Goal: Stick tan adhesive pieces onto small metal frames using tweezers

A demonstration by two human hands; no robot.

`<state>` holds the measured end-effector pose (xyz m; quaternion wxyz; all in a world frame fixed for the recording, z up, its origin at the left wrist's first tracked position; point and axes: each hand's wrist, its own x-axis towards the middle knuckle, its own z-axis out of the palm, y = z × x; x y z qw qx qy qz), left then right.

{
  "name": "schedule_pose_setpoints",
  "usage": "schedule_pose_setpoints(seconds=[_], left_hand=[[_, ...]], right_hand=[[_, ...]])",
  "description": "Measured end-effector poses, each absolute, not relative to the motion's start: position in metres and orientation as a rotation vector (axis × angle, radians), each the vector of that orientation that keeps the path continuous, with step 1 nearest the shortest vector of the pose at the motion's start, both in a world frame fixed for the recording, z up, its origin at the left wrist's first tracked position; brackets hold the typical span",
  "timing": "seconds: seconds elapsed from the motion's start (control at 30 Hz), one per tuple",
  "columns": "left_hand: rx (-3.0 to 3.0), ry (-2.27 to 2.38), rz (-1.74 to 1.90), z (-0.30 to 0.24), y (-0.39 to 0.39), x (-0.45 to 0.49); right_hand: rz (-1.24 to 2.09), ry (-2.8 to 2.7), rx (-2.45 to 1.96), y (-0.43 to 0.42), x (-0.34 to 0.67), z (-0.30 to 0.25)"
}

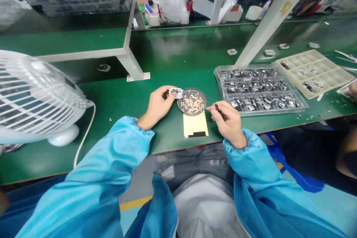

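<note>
Head view: L hand (159, 105), grasping silvery part (176, 93) at upper-L rim of dish (205, 102); R hand (229, 119), pinching dark tool (220, 111), nr dish's R edge. Advise: part steady, tool grip light, dish unjogged.

Outerwear: glossy bright-blue jacket (163, 202), open at the front, with thin pale edging along the opening. Left sleeve (111, 152) and right sleeve (258, 161) are full and loose, creased along their length – both gathered into puckered cuffs at the wrist. Left hand (158, 105) and right hand (229, 121) are bare. Beneath the jacket: white shirt (206, 202), softly wrinkled. Legwear: faded grey-blue jeans (185, 167) – whitish worn patch (169, 173) on one leg, pale lettering (219, 162) on the other, only partly legible.
</note>
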<state>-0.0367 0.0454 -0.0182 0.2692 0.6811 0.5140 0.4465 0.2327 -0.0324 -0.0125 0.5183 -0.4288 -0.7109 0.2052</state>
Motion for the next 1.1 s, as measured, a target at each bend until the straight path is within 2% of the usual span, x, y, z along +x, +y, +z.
schedule_pose_setpoints(seconds=[0.33,0.57,0.8,0.9,1.03,1.1], left_hand=[[1.706,1.782,1.444,-0.044,0.192,-0.043],[2.147,1.694,1.292,-0.045,0.167,-0.044],[2.24,1.629,1.201,-0.025,0.166,-0.025],[2.299,1.557,1.065,-0.004,0.19,0.009],[2.411,1.416,0.58,0.015,0.244,0.088],[2.396,1.397,0.481,0.014,0.274,0.132]], right_hand=[[0.572,-1.594,-1.017,-0.037,0.239,-0.022],[0.56,-1.541,-0.999,-0.045,0.245,-0.023],[0.847,-1.552,-1.004,-0.046,0.246,-0.025],[0.919,-1.616,-0.938,-0.045,0.247,-0.023],[0.952,-1.596,-0.844,-0.045,0.248,-0.017],[0.923,-1.569,-0.847,-0.045,0.248,-0.013]])
